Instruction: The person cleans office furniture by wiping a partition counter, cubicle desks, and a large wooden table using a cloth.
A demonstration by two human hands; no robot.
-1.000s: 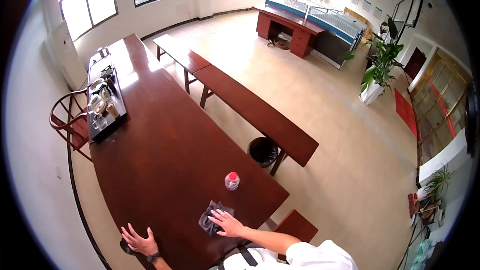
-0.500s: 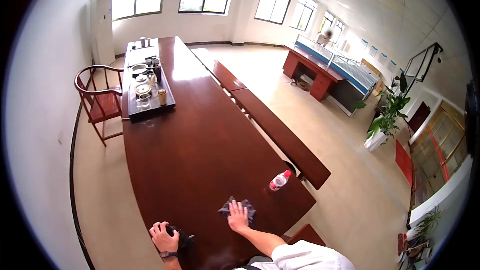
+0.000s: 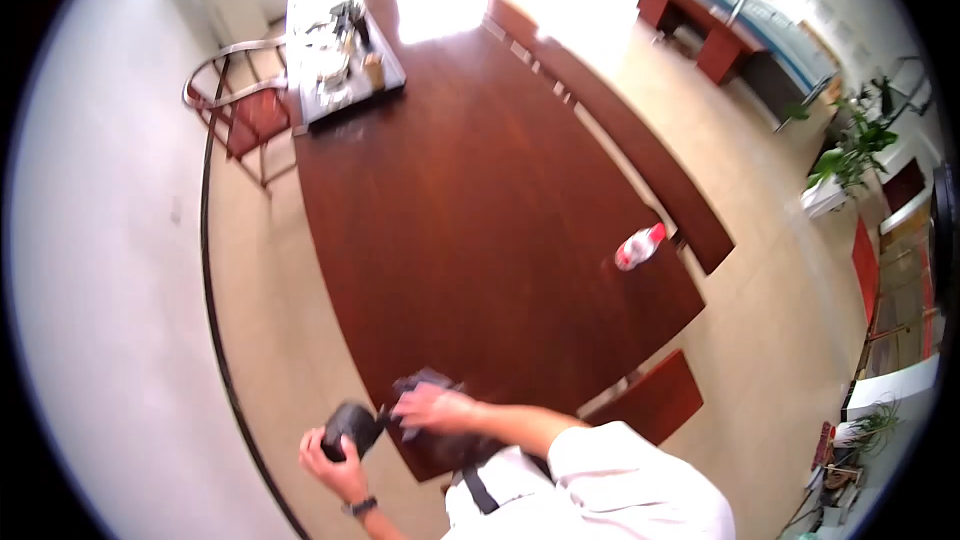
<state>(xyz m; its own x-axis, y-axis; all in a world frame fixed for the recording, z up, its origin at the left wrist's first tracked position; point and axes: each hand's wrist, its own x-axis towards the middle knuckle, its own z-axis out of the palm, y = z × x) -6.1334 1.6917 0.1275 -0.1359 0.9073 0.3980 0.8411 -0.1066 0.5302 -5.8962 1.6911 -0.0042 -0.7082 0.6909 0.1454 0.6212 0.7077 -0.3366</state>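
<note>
My left hand (image 3: 335, 465) is closed around a round black object (image 3: 353, 427), which it holds beyond the left edge of the dark red-brown table (image 3: 480, 200). My right hand (image 3: 435, 408) lies on a dark grey cloth (image 3: 412, 383) near the table's near left corner; motion blurs its fingers, and they look spread over the cloth. Between the black object and the cloth the gap is small. A clear bottle with a red cap (image 3: 640, 246) is on the right part of the table.
A tea tray (image 3: 385, 83) with several cups and pots sits at the table's far left, beside a wooden armchair (image 3: 255, 118). Benches (image 3: 640, 155) run along the right side, and a stool (image 3: 655, 402) stands near the right corner. A person is far off behind a blue-edged table.
My left hand has lifted the black object off the table and out past its left edge. My right hand and the cloth have moved left. The head view has shifted downward.
</note>
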